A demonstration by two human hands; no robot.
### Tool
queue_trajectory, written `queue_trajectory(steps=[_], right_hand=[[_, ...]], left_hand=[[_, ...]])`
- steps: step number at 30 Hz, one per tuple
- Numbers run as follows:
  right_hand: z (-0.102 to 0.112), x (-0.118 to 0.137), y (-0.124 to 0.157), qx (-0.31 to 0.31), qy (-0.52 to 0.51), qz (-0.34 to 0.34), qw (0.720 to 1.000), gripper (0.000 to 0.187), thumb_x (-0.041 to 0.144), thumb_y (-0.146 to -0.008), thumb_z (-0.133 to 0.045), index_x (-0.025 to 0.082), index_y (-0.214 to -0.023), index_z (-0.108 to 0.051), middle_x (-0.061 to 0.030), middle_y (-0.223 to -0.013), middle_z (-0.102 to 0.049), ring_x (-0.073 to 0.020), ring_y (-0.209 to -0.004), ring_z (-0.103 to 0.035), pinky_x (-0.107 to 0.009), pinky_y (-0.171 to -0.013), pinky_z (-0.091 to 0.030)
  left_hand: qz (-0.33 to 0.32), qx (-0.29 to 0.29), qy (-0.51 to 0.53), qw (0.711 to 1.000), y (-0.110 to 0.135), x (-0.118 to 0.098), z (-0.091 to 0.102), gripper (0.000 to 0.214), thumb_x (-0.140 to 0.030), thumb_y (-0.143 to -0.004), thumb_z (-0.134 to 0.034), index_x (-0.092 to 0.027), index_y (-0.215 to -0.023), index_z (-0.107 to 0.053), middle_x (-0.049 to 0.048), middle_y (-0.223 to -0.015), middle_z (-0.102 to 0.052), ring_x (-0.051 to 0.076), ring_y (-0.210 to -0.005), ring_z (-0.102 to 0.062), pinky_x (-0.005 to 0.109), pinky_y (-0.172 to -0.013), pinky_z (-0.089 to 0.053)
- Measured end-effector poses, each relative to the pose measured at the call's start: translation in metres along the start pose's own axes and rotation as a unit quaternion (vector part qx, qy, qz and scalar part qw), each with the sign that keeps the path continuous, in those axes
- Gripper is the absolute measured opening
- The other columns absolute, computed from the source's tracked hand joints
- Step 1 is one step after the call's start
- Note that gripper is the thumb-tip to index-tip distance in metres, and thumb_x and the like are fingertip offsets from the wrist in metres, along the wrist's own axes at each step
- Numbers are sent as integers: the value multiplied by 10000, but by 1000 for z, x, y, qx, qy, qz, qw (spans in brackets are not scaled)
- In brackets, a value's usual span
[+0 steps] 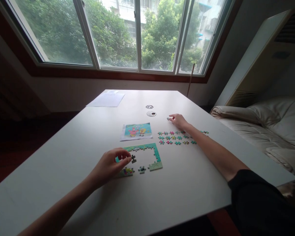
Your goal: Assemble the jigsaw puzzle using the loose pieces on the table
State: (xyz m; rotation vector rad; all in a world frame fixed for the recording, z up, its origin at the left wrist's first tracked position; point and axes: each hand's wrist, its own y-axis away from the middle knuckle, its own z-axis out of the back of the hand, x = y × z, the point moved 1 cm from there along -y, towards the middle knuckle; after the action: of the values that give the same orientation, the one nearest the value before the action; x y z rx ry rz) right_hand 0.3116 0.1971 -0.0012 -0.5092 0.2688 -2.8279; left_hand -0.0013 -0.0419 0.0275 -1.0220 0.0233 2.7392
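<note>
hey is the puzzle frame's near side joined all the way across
No, a lone piece lies along the near side of the puzzle frame, with a gap on each side.

Behind the white table (71, 147) is a wide window (138, 49), which shows green trees (159, 39) and a pale building (131, 28). Right of the table stand a cream sofa (245, 119) and a tall vented cabinet (250, 55). Near the table's far right corner is a thin stick (191, 78); on its far left corner lies white paper (104, 100). Two round covers (149, 114) sit in the table's far half.
</note>
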Motion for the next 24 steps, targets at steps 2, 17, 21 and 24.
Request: queue_trajectory(steps=[2, 17, 21, 24], right_hand=[[-2, 2, -5, 5, -1, -2, 1000, 330, 304, -846, -577, 170, -1138, -650, -87, -992, -682, -171, -881, -626, -243, -806, -438], [28, 62, 58, -18, -126, 109, 986, 152, 246, -805, -610, 144, -915, -637, -41, -852, -684, -119, -767, -622, -232, -717, -475], [36, 104, 127, 68, -222, 279, 932, 159, 191, -838, -562, 162, -943, -678, -34, -789, -650, -100, -685, -588, -232, -680, -474], [41, 124, 171, 172, -247, 349, 888, 239, 168, -883, -497, 174, -1032, -683, -67, -878, -620, -99, -747, -579, -219, -709, -470]], left_hand=[[-1, 2, -7, 1000, 0, 1, 0, 310, -442, -790, -508, -186, -790, -682, 48, -830, -688, 201, -761, -599, 291, -670, -422], [-1, 108, -45, 993, 26, -22, -5, 189, -318, -757, -506, -197, -702, -641, 17, -740, -597, 176, -720, -546, 282, -661, -416], [-14, 110, -92, 990, 31, -26, -11, 152, -267, -752, -499, -200, -680, -613, 19, -751, -599, 191, -764, -545, 289, -674, -398], [-21, 102, -117, 988, 31, -25, -11, 152, -275, -759, -509, -200, -665, -602, 21, -742, -596, 200, -770, -543, 293, -666, -390]])
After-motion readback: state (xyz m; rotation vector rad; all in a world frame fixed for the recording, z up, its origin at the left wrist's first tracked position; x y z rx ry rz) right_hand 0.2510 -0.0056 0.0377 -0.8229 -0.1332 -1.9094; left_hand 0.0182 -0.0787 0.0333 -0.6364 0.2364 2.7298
